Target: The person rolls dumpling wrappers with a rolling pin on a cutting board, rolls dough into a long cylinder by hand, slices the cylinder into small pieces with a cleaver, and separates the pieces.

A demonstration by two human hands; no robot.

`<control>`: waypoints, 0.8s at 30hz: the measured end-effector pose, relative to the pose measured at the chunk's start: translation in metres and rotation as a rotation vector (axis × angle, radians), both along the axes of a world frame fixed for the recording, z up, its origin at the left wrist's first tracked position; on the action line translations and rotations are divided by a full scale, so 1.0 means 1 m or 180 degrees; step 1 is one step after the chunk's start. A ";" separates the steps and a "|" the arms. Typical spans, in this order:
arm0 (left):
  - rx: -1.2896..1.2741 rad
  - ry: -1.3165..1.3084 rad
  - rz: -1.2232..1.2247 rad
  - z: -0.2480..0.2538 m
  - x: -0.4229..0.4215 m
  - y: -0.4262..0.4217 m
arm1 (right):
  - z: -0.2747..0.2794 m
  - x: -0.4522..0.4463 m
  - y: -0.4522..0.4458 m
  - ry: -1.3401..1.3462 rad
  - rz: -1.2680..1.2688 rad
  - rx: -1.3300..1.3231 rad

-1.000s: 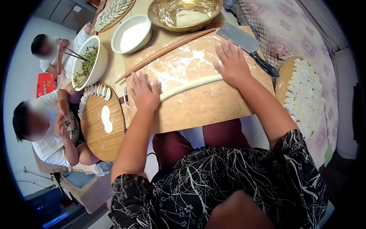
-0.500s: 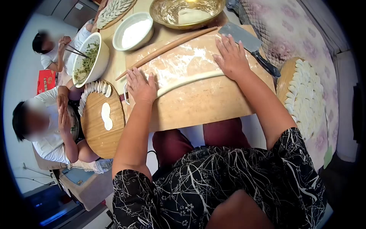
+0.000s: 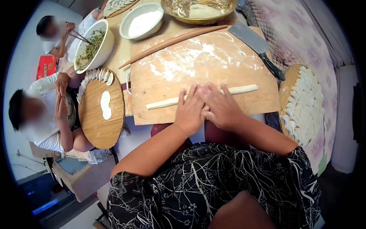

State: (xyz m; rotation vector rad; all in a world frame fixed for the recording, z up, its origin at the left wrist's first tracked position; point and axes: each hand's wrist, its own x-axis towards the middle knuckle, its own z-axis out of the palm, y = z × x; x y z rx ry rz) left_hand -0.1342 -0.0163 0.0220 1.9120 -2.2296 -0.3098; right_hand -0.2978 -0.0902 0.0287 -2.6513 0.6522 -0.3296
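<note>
A long dough rope lies across the near part of the floured wooden board. My left hand rests on the middle of the rope with its fingers spread. Right beside it, my right hand lies on the rope too, fingers apart, and the two hands touch at the thumbs and fingertips. The rope's ends show on both sides of my hands. Behind them, a thin wooden rolling pin lies slanted along the board's far edge. A cleaver with a black handle rests on the board's right side.
Flour fills a white bowl; dough sits in a gold basin. A filling bowl and a round board with wrappers and dumplings are at the left, near two seated people. Another dumpling board is at the right.
My hands have come together from the rope's ends to its middle. The rope has moved toward me and looks straighter. The whole view has shifted slightly.
</note>
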 end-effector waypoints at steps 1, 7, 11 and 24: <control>-0.0004 -0.0011 0.0048 0.002 0.000 -0.012 | -0.007 0.012 -0.007 -0.0011 0.0048 -0.0004; -0.0320 -0.0189 0.1262 -0.006 0.033 -0.090 | -0.022 0.065 -0.083 0.0148 -0.1163 -0.0927; -0.0026 -0.0375 0.0997 0.000 0.019 -0.048 | -0.019 0.034 -0.043 0.0476 -0.0691 -0.0864; -0.0024 -0.0567 0.1529 0.003 0.066 -0.074 | -0.017 0.053 -0.095 0.0685 -0.1529 -0.0772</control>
